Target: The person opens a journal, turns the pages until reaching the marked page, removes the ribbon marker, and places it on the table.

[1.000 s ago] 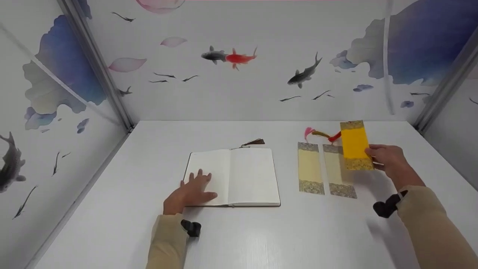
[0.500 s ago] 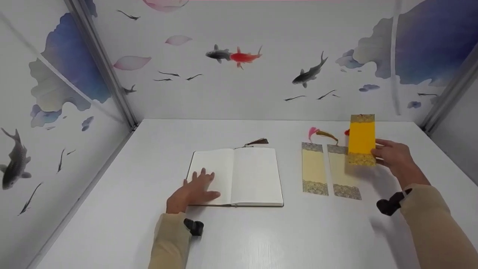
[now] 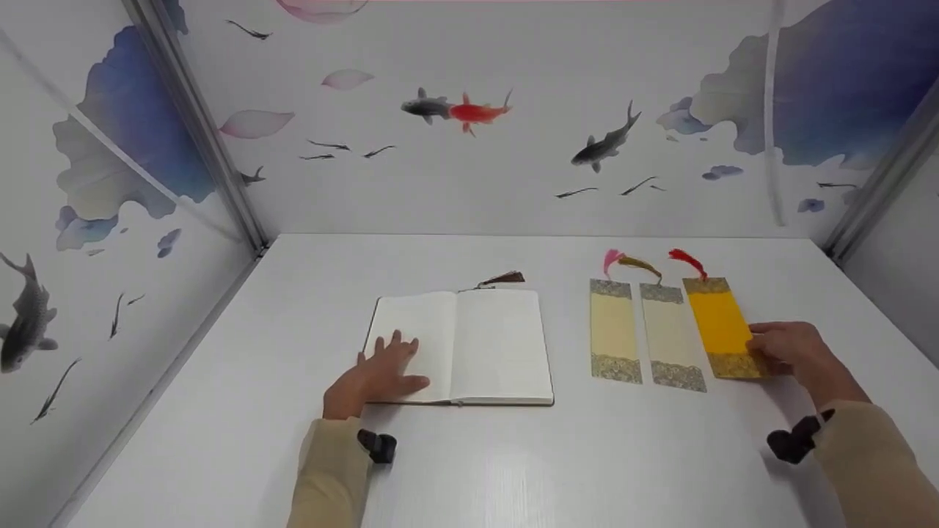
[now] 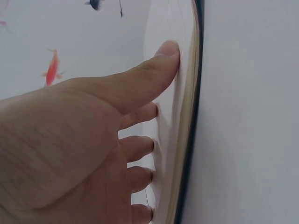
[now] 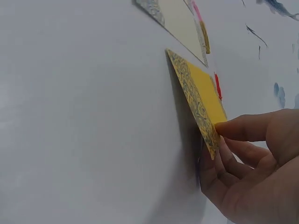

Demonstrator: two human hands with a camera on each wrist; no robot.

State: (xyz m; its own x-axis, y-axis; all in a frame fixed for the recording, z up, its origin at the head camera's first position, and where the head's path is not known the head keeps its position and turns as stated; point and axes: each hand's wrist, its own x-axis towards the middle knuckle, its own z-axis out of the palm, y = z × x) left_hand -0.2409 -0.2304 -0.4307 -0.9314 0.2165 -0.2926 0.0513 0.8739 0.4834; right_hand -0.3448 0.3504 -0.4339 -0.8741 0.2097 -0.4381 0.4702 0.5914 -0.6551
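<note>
My left hand [image 3: 378, 378] lies spread on the left page of an open notebook [image 3: 502, 345] with blank pages. In the left wrist view its fingertips and thumb press the paper near the book's edge. My right hand [image 3: 796, 352] pinches the lower right edge of a yellow bookmark [image 3: 719, 323], thumb on top and fingers beneath. That bookmark has patterned gold ends and a red tassel [image 3: 687, 262]. The right wrist view shows its near end [image 5: 194, 95] tilted up off the table; whether its far end touches is hard to tell.
Two cream bookmarks [image 3: 615, 326] with patterned ends lie side by side between notebook and yellow bookmark. Their pink and gold tassels [image 3: 640, 264] point away. A brown tassel [image 3: 502, 278] sticks out behind the notebook. Printed walls edge the white table [image 3: 477, 469].
My right hand has brought the yellow bookmark right and down toward the table, from over the second cream bookmark to beside it. The left hand stays on the page.
</note>
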